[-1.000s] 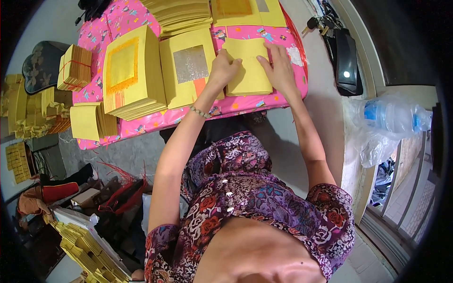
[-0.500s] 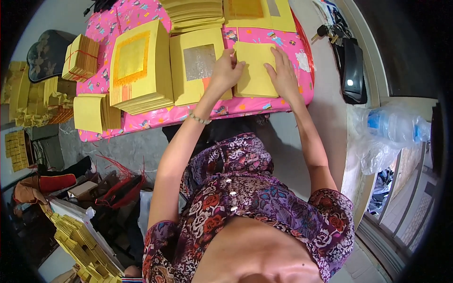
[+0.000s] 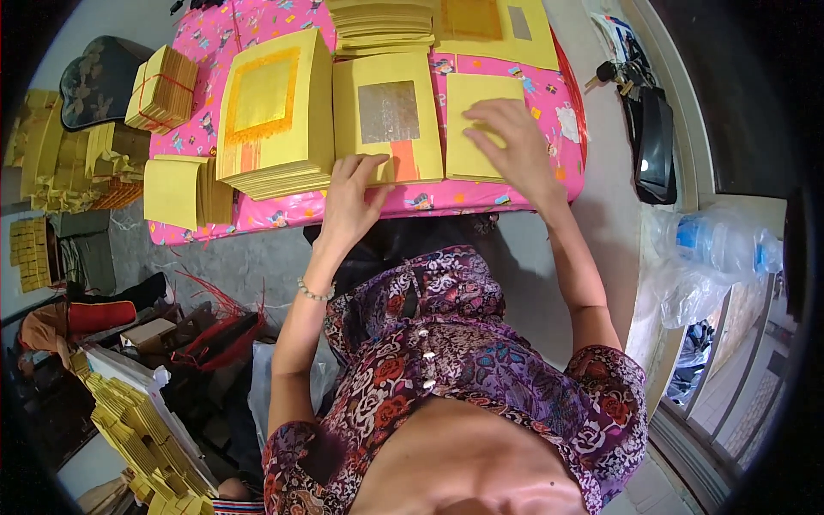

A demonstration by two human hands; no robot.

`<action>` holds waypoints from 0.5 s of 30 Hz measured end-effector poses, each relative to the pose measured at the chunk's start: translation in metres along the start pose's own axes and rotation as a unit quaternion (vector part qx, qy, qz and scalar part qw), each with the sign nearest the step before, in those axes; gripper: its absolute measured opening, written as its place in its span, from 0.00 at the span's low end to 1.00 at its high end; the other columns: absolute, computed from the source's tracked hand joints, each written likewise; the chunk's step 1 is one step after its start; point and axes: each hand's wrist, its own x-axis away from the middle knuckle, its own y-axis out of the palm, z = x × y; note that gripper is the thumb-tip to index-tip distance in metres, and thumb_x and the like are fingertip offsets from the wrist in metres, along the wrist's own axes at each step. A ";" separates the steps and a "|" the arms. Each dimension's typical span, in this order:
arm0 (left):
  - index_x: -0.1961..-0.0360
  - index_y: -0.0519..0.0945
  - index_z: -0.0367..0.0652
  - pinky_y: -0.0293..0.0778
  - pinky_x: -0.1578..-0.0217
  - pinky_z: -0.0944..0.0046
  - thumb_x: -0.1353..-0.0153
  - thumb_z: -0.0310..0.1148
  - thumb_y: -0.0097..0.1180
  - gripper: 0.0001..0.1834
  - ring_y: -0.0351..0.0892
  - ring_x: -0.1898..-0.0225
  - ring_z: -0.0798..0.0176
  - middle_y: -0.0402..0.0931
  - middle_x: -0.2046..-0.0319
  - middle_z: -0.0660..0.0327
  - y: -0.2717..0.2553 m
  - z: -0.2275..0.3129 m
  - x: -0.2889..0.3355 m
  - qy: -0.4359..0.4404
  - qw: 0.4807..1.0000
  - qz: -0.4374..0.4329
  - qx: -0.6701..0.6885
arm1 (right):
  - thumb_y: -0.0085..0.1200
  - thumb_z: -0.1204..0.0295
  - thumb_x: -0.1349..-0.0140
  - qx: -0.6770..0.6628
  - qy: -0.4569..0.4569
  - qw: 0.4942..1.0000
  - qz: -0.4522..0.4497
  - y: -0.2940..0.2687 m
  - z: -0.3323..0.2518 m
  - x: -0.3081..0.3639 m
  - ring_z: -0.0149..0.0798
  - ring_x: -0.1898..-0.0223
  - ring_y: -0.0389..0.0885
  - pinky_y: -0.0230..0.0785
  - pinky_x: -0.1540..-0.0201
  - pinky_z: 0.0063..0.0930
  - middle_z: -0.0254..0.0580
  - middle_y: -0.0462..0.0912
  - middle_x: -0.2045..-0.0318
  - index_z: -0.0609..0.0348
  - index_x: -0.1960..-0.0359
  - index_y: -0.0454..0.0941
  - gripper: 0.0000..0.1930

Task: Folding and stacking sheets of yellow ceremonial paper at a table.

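Observation:
My left hand (image 3: 352,199) is at the near-left corner of a stack of yellow paper sheets (image 3: 354,75) whose top sheet bears a silver square and an orange strip. Its fingertips rest on that sheet, with the thumb apart. My right hand (image 3: 512,153) hovers or rests over a plain yellow paper stack (image 3: 463,90) just to the right; I cannot tell whether it touches. Its fingers are curved, and a gap shows between thumb and forefinger. Left of both stands a thick stack of yellow sheets (image 3: 279,146) with a gold square framed in orange.
A pink patterned cover (image 3: 257,225) lies on the table. Farther back are more yellow sheets (image 3: 382,19). At left sit a red-tied paper bundle (image 3: 163,90) and folded yellow sheets (image 3: 174,193). Keys (image 3: 611,73) and a black case (image 3: 657,146) lie beyond the table's right side.
My left hand has moved from the plain stack leftward and nearer to me, onto the silver-square sheet. My right hand has shifted inward over the plain stack. The view has shifted slightly.

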 end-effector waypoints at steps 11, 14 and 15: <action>0.62 0.79 0.42 0.73 0.62 0.59 0.51 0.27 0.62 0.13 0.74 0.60 0.53 0.76 0.63 0.59 0.002 -0.012 0.002 0.017 0.999 0.005 -0.030 | 0.64 0.65 0.54 -0.021 -0.121 0.970 -0.210 0.040 -0.019 0.006 0.43 0.62 0.75 0.69 0.59 0.36 0.37 0.76 0.66 0.57 0.66 0.77 0.15; 0.65 0.80 0.42 0.73 0.63 0.58 0.50 0.27 0.61 0.09 0.75 0.61 0.53 0.76 0.64 0.59 0.004 -0.015 0.002 0.033 0.999 0.020 -0.018 | 0.63 0.66 0.52 -0.022 -0.121 0.971 -0.205 0.040 -0.017 0.005 0.42 0.64 0.76 0.70 0.62 0.35 0.37 0.76 0.68 0.57 0.69 0.77 0.12; 0.65 0.80 0.42 0.73 0.63 0.58 0.50 0.27 0.61 0.09 0.75 0.61 0.53 0.76 0.64 0.59 0.004 -0.016 0.002 0.032 0.999 0.020 -0.019 | 0.62 0.67 0.51 -0.043 -0.113 0.970 -0.210 0.039 -0.017 0.003 0.42 0.65 0.76 0.70 0.63 0.35 0.36 0.76 0.70 0.57 0.70 0.77 0.10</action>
